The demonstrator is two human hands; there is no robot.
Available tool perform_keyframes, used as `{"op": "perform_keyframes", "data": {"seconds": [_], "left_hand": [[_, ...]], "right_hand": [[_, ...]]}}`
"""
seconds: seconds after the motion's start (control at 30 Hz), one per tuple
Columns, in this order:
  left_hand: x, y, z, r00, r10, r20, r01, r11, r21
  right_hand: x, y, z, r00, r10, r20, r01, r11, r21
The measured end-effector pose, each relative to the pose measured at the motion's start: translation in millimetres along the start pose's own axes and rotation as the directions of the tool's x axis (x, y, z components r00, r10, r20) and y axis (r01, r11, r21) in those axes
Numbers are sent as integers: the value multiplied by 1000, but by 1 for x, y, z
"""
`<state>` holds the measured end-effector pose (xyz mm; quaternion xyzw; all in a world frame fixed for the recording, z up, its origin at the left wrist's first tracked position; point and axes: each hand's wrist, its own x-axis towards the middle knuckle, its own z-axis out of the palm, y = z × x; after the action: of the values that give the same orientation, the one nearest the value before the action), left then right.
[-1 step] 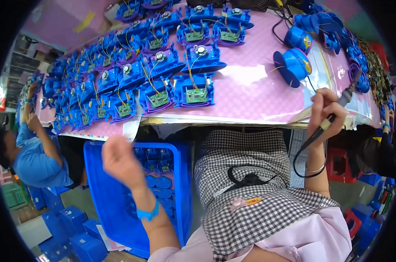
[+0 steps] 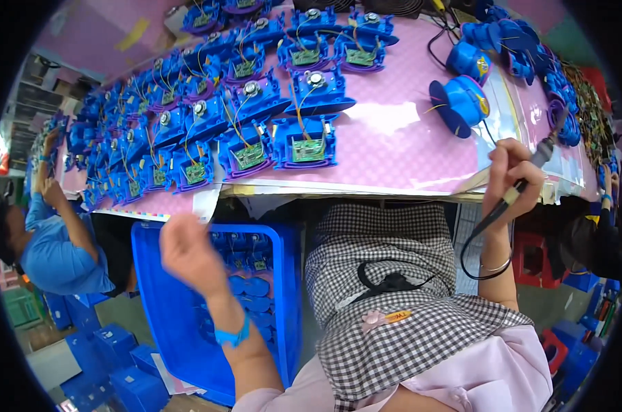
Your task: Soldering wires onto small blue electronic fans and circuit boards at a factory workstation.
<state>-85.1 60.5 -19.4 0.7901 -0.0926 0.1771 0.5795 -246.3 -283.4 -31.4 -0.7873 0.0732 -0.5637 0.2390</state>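
Note:
My right hand (image 2: 513,185) is closed round a soldering iron (image 2: 545,150) near the front edge of the pink-covered table. The iron's tip points up and to the right, and its black cord loops down beside my wrist. My left hand (image 2: 192,253), smeared by motion, is over the rim of a blue crate (image 2: 278,264); whether it holds anything does not show. Rows of opened blue housings with wires, round speakers and green boards fill the table's left side; the nearest one is this housing (image 2: 309,146). A closed blue housing (image 2: 460,104) with loose wires stands beyond my right hand.
More blue housings (image 2: 517,41) and a heap of small wired parts (image 2: 596,103) lie at the far right. The crate holds blue pieces. A person in a blue shirt (image 2: 64,254) works at the left, another person in dark clothes (image 2: 592,240) at the right. A red stool (image 2: 534,261) stands below.

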Motion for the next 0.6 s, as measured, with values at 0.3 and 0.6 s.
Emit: {"op": "perform_keyframes", "data": {"seconds": [0.3,0.6], "left_hand": [[30,45,172,684,53,728,-664,459,591],[-15,67,-35,925,-31,379,-152,883,444]], "right_hand": [[7,-6,-10,999,28,44,-35,984,174],[2,36,-25,988,130,-81,-116,981,157]]}}
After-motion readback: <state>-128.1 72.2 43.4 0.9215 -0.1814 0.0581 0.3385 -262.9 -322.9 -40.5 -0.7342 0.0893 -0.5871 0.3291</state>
